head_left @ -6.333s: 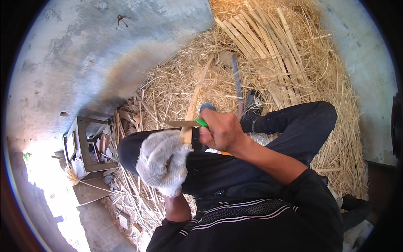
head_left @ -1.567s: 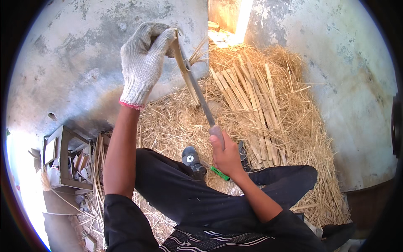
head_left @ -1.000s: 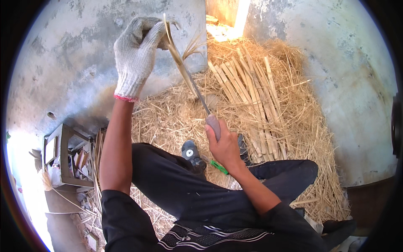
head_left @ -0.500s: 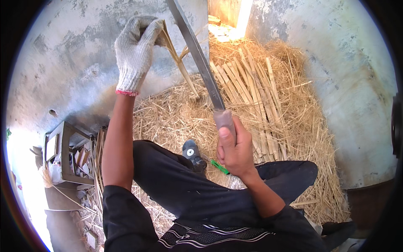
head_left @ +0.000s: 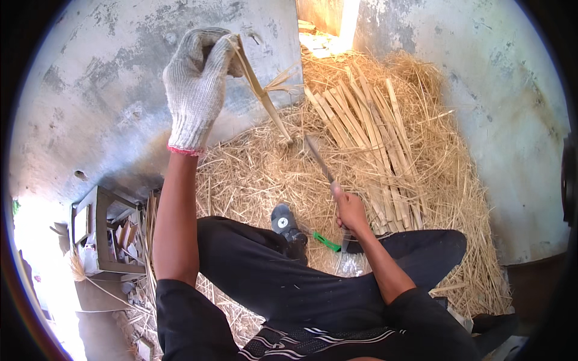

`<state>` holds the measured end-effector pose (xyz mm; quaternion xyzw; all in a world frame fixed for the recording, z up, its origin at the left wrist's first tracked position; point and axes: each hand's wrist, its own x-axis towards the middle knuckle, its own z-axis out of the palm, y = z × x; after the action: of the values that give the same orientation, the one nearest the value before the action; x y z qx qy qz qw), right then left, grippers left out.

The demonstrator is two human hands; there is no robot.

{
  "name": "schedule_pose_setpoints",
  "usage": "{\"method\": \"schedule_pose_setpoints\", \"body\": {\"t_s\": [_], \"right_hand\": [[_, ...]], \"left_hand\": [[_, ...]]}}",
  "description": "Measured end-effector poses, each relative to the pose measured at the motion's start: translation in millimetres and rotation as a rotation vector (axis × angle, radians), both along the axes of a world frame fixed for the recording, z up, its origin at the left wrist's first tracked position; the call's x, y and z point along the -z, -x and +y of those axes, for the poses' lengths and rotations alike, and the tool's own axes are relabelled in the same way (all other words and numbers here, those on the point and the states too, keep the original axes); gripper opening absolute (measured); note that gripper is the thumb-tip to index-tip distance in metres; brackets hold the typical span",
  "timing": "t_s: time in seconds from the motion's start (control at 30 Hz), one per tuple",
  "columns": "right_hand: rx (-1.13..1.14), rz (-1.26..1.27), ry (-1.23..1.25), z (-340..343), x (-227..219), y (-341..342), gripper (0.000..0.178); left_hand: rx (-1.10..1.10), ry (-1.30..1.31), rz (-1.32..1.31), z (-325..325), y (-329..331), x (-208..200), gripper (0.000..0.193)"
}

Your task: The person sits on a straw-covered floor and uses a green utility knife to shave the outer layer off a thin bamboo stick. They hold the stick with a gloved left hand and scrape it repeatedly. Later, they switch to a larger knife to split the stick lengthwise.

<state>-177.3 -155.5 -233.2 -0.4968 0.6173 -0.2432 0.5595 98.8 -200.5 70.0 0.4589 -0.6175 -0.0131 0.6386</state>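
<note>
My left hand (head_left: 198, 90), in a pale knit glove with a red cuff edge, is raised at the upper left and closed on the top of a bamboo strip (head_left: 262, 95). The strip slants down to the right, with frayed slivers (head_left: 280, 82) sticking out partway along it. Its lower end is close to the shavings. My bare right hand (head_left: 351, 210) grips the handle of a long-bladed knife (head_left: 319, 157) above my right leg. The blade points up and away, its tip near the strip's lower end but seemingly apart from it.
Beyond my right hand lies a bundle of split bamboo strips (head_left: 367, 120) on a thick bed of shavings (head_left: 235, 174). Near my shoe (head_left: 283, 220) are a green tool (head_left: 327, 242) and a clear plastic item (head_left: 350, 265). A box-like frame (head_left: 107, 240) stands left; worn walls (head_left: 481, 90) close in.
My right hand has lowered the knife, bringing the blade from beside the strip's upper part to near its bottom end. The left hand keeps its hold, almost in place.
</note>
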Motion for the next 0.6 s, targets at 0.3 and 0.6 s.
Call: {"method": "schedule_pose_setpoints", "body": {"t_s": [0.3, 0.6], "right_hand": [[-0.145, -0.511, 0.401, 24.1, -119.2, -30.3, 0.023], [-0.186, 0.022, 0.603, 26.7, -124.6, -47.9, 0.027]], "left_hand": [[-0.085, 0.009, 0.012, 0.6, -19.5, 12.7, 0.022], [-0.087, 0.103, 0.032, -5.4, -24.6, 13.8, 0.022]]}}
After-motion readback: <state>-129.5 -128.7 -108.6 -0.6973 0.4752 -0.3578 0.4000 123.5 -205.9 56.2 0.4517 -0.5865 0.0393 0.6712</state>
